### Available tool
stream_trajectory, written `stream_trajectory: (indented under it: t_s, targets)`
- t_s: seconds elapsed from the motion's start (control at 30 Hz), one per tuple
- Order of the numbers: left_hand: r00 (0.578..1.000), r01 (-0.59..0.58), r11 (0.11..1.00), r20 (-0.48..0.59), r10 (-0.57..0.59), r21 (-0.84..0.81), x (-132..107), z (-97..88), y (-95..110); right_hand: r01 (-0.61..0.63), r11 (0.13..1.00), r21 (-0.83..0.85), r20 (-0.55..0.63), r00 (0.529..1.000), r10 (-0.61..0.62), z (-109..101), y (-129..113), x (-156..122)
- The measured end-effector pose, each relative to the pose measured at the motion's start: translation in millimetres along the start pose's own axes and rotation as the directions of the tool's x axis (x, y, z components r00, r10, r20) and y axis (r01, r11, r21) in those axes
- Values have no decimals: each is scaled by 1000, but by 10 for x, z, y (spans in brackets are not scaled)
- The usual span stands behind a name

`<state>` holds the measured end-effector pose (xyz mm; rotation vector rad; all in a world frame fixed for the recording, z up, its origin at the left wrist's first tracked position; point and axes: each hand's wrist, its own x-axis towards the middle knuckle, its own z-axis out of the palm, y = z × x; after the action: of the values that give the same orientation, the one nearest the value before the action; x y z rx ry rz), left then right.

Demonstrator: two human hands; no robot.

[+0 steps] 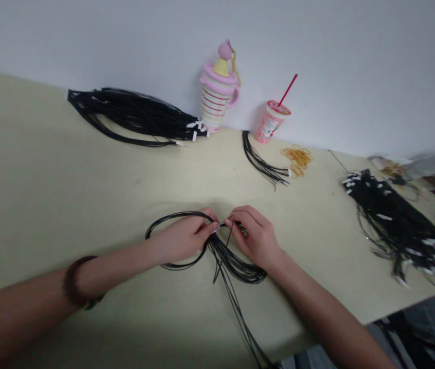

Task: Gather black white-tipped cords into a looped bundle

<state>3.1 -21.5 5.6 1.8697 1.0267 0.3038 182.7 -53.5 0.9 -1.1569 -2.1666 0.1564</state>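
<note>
A bundle of thin black cables lies looped in front of me, with several loose strands trailing down toward the table's front edge. My left hand pinches the bundle at its middle, and one loop passes around behind the wrist. Close beside it, my right hand is closed on the same cables, its thumb and forefinger holding a thin strand. Something small and whitish shows between the two hands, too small to name. The fingers partly hide the gripped part of the bundle.
Along the wall stand a pile of black cables with white ends, a pink-lidded cup and a pink drink cup with a straw. A small cable bunch, yellow rubber bands and another cable pile lie to the right.
</note>
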Motion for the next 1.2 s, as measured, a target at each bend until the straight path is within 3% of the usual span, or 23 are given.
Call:
stream_trajectory:
  t_s: [0.83, 1.2]
  targets:
    - [1000, -28, 1000, -2, 28, -10, 6, -1, -14, 10, 1000, -6, 39, 999, -10, 43, -14, 13]
    - [1000, 23, 1000, 8, -23, -8, -2, -5, -4, -22, 1000, -22, -37, 999, 21, 149, 49, -32]
